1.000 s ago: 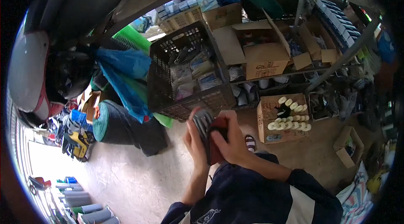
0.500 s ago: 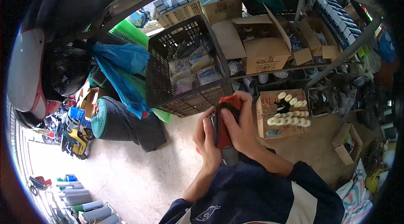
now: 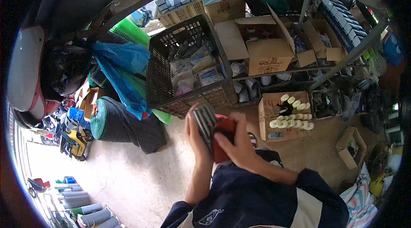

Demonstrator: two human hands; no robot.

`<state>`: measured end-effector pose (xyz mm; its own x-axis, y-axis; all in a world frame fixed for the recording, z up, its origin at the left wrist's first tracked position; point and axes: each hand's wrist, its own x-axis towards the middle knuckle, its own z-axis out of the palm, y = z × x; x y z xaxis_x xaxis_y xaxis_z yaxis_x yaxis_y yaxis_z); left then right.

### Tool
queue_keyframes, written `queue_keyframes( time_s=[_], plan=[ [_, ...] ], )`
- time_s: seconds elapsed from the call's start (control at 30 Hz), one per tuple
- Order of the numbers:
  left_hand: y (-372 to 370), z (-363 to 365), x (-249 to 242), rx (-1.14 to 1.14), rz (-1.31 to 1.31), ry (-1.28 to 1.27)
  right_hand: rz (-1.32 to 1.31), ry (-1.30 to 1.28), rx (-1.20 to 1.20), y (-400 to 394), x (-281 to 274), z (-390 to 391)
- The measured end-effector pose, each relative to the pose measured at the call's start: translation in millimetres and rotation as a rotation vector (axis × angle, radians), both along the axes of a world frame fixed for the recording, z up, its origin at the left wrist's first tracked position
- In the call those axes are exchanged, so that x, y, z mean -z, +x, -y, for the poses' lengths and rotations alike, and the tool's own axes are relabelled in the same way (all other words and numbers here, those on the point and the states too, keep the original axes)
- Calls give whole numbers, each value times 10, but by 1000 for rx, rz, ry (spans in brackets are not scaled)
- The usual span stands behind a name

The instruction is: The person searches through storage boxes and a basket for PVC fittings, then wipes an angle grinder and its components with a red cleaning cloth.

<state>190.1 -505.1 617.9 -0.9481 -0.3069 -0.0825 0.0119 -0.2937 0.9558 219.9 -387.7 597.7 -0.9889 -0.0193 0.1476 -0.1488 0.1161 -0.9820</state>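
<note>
My left hand (image 3: 198, 142) is closed round the left side of a dark object with grey, ridged strips (image 3: 205, 121) on its face. Against it on the right is a red object (image 3: 222, 151), with my right hand (image 3: 242, 144) wrapped round its right side and the thumb across its front. The two objects touch, and I cannot make out whether they are one piece. Both hands are close together in front of my dark jacket.
A black crate (image 3: 195, 95) with packets stands ahead. Right of it are an open cardboard box (image 3: 269, 56) and a lower carton (image 3: 272, 99) bearing cream-coloured ridged parts (image 3: 293, 123). A dark mesh roll (image 3: 117, 121) lies at the left, near grey rolls (image 3: 94, 219).
The held object has turned, so its grey ridged face now shows beside the red part. My left hand has moved slightly left, and the right hand lower.
</note>
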Motion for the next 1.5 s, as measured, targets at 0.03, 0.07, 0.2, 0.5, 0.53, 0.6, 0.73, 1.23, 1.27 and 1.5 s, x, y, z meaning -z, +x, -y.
queue_keyframes(
  time_s=[0.03,0.07,0.2,0.5,0.53,0.6,0.73,1.23,1.27,1.5],
  plan=[
    [-4,-5,-23,-3,15,8,-23,17,-13,5,-1,-8],
    [5,-14,-60,-6,31,14,-46,31,-25,17,-12,-10],
    [106,-111,-127,32,1,62,30,-3,-13,-198,-343,-53],
    [25,58,-72,25,32,-56,-26,-77,-18,146,-86,-52],
    [42,34,-31,56,43,27,-52,-30,-2,97,-91,-67],
    [125,-69,46,120,64,191,-92,46,39,-56,-141,-120],
    [301,-207,-50,193,150,312,-158,129,153,-325,-253,-216],
    [346,-161,-38,139,7,113,-97,112,134,-75,-195,-73],
    [327,-148,-75,107,-17,145,-30,55,117,43,-186,-36],
    [518,-20,340,140,129,397,-46,110,103,179,-48,9]
  ],
)
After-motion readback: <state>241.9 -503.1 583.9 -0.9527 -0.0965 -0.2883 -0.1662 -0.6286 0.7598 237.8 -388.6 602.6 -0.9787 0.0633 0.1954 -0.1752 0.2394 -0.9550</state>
